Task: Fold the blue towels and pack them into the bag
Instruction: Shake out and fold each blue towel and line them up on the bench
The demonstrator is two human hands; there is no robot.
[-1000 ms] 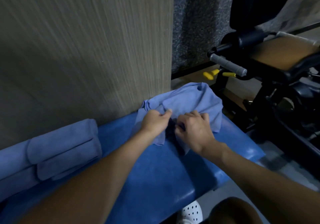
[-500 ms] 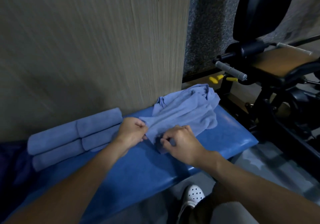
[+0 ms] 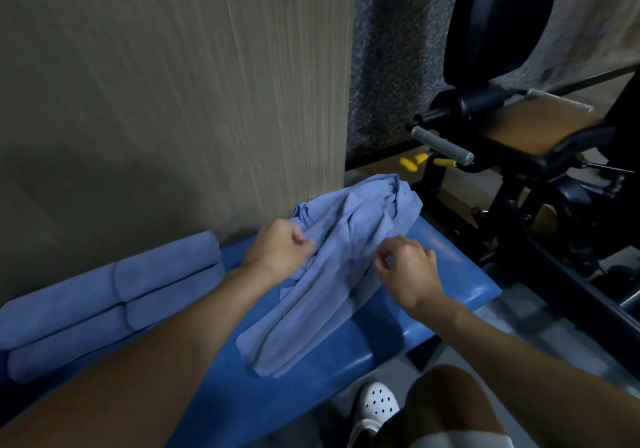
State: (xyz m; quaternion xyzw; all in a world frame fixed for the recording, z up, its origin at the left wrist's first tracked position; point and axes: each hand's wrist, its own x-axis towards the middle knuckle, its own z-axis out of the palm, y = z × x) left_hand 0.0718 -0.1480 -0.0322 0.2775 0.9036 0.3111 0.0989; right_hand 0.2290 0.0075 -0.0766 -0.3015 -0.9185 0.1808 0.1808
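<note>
pretty dim overall, soft shadow on the wall point(image 3: 138, 157) left of the fingers point(image 3: 294, 236), wide-angle stretch and blur toward the edges

the left hand point(image 3: 277, 250) grips the left edge of a crumpled blue towel point(image 3: 332, 295), and the right hand point(image 3: 407, 271) pinches its right edge with curled fingers point(image 3: 388, 253). the towel lies on the blue padded table point(image 3: 311, 399). folded towels point(image 3: 104, 305) are stacked at the left against the wall point(image 3: 173, 101). a black exercise machine point(image 3: 519, 143) stands far right, and a white shoe point(image 3: 377, 402) shows near.

the folded towels point(image 3: 156, 274) are cut off at the left edge. the fingertips of the left hand point(image 3: 277, 253) are hidden in the crumpled towel point(image 3: 349, 236).
</note>
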